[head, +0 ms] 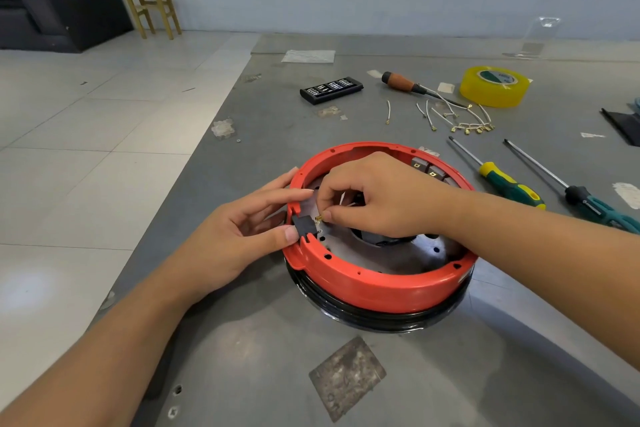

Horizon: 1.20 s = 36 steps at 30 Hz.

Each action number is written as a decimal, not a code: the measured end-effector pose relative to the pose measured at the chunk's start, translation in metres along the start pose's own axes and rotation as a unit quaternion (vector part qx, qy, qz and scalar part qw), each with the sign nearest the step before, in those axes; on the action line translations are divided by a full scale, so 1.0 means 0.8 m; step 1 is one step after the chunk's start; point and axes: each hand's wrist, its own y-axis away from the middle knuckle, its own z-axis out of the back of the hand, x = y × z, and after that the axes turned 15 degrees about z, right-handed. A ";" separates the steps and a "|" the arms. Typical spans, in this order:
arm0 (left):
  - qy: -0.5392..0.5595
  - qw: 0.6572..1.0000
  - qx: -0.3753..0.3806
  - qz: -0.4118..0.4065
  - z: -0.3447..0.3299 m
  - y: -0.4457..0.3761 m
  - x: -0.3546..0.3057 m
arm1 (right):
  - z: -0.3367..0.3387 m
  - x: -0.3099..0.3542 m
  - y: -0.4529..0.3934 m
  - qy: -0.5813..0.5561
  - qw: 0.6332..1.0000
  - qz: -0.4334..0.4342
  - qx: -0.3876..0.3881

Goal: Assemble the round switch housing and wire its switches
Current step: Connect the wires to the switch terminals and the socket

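Being steadied in the red housing [374, 282] by the left hand [242, 236], the black switch [304, 225] is being wired best with the brass terminal [319, 218], pinched in the right hand [377, 198] fingers, kept square to its tab

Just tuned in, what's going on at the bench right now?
A person is wiring a switch in the red round housing on the grey table. The left hand steadies the black switch seated in the housing's rim slot, while the right hand pinches a small brass wire terminal at the switch's tabs. More loose terminal wires, screwdrivers and yellow tape lie beyond.
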 end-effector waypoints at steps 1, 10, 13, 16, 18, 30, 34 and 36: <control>0.002 1.000 0.001 0.000 0.001 -0.001 0.001 | 0.000 -0.001 0.000 0.000 1.000 0.000 -0.001; -0.002 1.000 0.008 -0.006 0.005 -0.003 0.006 | -0.001 -0.003 0.000 0.000 1.000 0.010 0.005; -0.012 1.000 0.013 -0.006 0.006 -0.005 0.009 | 0.000 -0.003 0.000 -0.001 1.000 0.012 0.001; -0.018 1.000 0.017 -0.005 0.009 -0.005 0.012 | -0.002 -0.002 0.000 -0.001 1.000 0.018 -0.001; -0.020 1.000 0.018 -0.007 0.009 -0.007 0.012 | -0.004 -0.003 0.000 0.004 1.000 0.019 -0.004; -0.078 0.966 -0.131 0.211 -0.028 -0.026 -0.053 | 0.011 0.001 0.001 0.060 0.997 -0.035 0.027; -0.088 0.940 -0.094 0.317 -0.027 -0.029 -0.087 | 0.014 0.005 0.008 0.092 0.994 -0.055 0.032; -0.085 0.938 -0.091 0.324 -0.026 -0.025 -0.097 | 0.013 0.009 0.012 0.126 0.990 -0.070 0.006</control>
